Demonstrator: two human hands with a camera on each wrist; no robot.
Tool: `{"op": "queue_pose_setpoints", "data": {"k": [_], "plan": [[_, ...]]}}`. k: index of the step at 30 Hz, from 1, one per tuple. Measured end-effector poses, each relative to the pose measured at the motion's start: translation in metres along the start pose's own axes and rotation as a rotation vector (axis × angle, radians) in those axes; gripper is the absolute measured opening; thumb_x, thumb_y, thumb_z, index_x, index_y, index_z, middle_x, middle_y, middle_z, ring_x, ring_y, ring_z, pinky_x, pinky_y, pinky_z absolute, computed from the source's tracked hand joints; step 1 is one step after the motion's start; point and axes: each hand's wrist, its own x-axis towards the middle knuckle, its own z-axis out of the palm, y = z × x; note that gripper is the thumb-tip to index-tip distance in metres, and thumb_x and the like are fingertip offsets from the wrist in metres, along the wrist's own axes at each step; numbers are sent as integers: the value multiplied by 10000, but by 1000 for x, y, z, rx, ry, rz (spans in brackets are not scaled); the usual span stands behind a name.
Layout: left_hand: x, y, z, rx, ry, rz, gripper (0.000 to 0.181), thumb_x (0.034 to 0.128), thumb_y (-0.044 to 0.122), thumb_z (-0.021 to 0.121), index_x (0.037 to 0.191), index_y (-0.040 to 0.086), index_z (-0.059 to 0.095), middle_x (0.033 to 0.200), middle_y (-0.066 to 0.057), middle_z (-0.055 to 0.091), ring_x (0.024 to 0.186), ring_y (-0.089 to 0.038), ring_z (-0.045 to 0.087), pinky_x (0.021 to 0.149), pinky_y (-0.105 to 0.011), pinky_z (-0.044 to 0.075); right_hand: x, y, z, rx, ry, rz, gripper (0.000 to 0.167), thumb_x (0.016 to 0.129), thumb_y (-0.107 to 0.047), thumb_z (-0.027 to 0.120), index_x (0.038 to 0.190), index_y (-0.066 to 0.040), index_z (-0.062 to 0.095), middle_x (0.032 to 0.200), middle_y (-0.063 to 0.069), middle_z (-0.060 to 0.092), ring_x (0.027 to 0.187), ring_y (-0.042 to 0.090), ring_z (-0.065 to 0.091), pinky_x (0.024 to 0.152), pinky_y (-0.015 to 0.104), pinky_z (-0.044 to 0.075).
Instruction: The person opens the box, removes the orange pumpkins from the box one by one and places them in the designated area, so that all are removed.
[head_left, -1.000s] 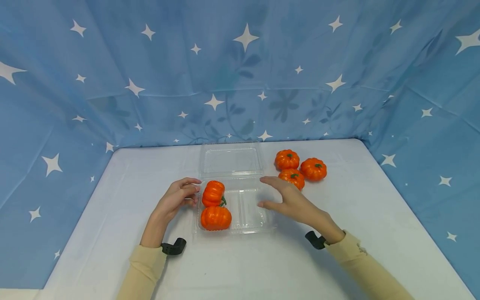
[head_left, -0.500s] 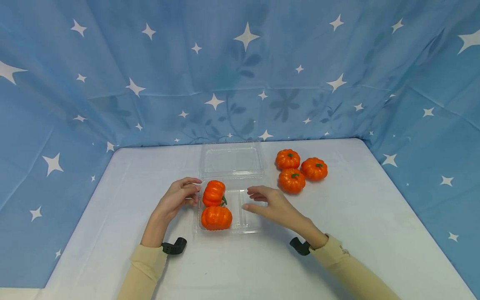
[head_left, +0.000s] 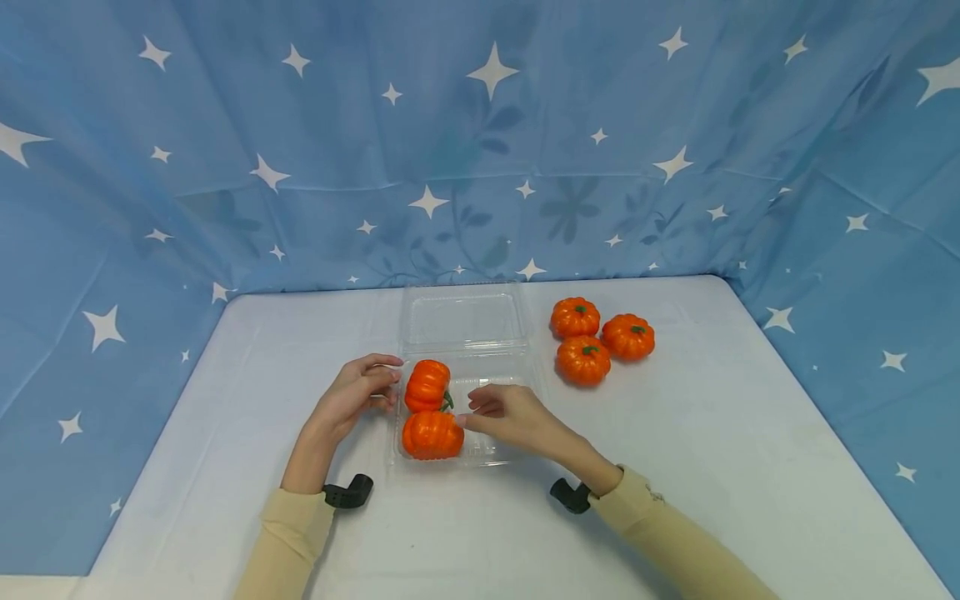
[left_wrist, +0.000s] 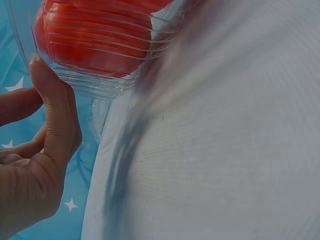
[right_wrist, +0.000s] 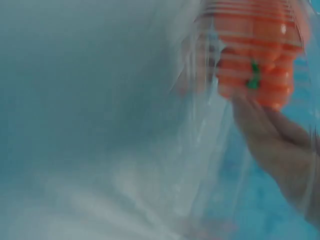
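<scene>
Two orange pumpkins, an upper one (head_left: 427, 386) and a lower one (head_left: 432, 436), lie in the left part of a clear hinged container (head_left: 487, 460). My left hand (head_left: 348, 400) is at the container's left side. In the left wrist view, a fingertip of my left hand (left_wrist: 47, 125) touches the clear wall, with a pumpkin (left_wrist: 95, 37) behind it. Over the container, my right hand (head_left: 517, 417) has its thumb tip at the lower pumpkin's right edge, fingers bent loosely. The right wrist view is blurred and shows my right hand (right_wrist: 285, 155) beside orange pumpkins (right_wrist: 255, 30); contact cannot be told.
Right of the container, three more orange pumpkins (head_left: 575, 318) (head_left: 583, 361) (head_left: 628, 337) stand grouped on the white table (head_left: 720, 417). The container's clear lid (head_left: 465, 319) lies folded back behind it. A blue star-patterned curtain (head_left: 337, 125) hangs around the back and sides.
My right hand has moved left over the container, from its right side up to the lower pumpkin, and its fingers have drawn closer together. My left hand and the pumpkins stay in place.
</scene>
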Motion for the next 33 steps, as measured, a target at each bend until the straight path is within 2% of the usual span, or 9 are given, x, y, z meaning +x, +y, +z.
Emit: {"op": "queue_pose_setpoints", "data": {"k": [4,9,11,13,15,17,21,25,33], "plan": [[0,0,-1,4,-6,4,398,1034,108,550,1384,-72,494,837,-24,654,664,-137,604,642,-256,581,5,-5,8,-8,-24,47,579,932,-416,727,1279,43,664,1148,120,738,1047,264,715,895,407,610],[1,0,-2,3,-13,12,394,1034,105,543,1381,-77,496,810,-34,638,657,-136,598,631,-261,580,10,-8,16,-30,-68,54,610,942,-457,697,1265,60,665,1152,142,741,1003,250,709,838,390,618],[1,1,-2,3,-12,12,396,1033,105,543,1382,-77,496,820,-45,640,658,-138,599,630,-263,580,12,-9,19,-38,-90,31,587,953,-464,681,1224,57,686,1045,111,752,883,212,698,744,341,609],[0,1,-1,3,-13,14,400,1034,109,545,1384,-78,496,825,-57,639,655,-141,598,628,-265,580,13,-10,21,-47,-114,13,539,969,-472,660,1143,34,716,869,49,715,740,162,643,628,276,546],[0,1,-1,4,-15,17,406,1035,112,544,1389,-81,494,833,-64,641,654,-145,598,627,-267,579,15,-11,24,-49,-139,8,486,981,-482,639,1041,-9,730,711,-10,607,628,124,555,551,232,446],[-1,0,-2,3,-18,22,410,1036,110,539,1393,-86,490,839,-67,647,652,-147,595,625,-269,577,15,-13,26,-49,-161,11,447,988,-491,627,946,-55,715,631,-32,490,574,112,493,524,225,372],[-1,0,-1,3,-18,22,409,1034,101,529,1395,-88,488,839,-66,650,651,-147,591,621,-267,574,15,-16,27,-46,-186,25,418,990,-493,622,836,-106,658,601,-53,418,551,99,449,515,223,323],[-1,0,-1,-3,-11,15,398,1033,95,528,1391,-76,495,835,-65,651,646,-150,591,614,-264,572,14,-16,28,-53,-191,-2,413,999,-466,620,779,-116,614,593,-56,404,537,92,422,508,220,299],[-1,1,0,-9,-7,8,393,1029,93,534,1385,-68,495,806,-50,641,646,-153,585,607,-261,566,13,-16,26,-48,-187,-22,368,1003,-440,620,844,-110,650,619,-55,441,557,88,450,518,215,330]]}}
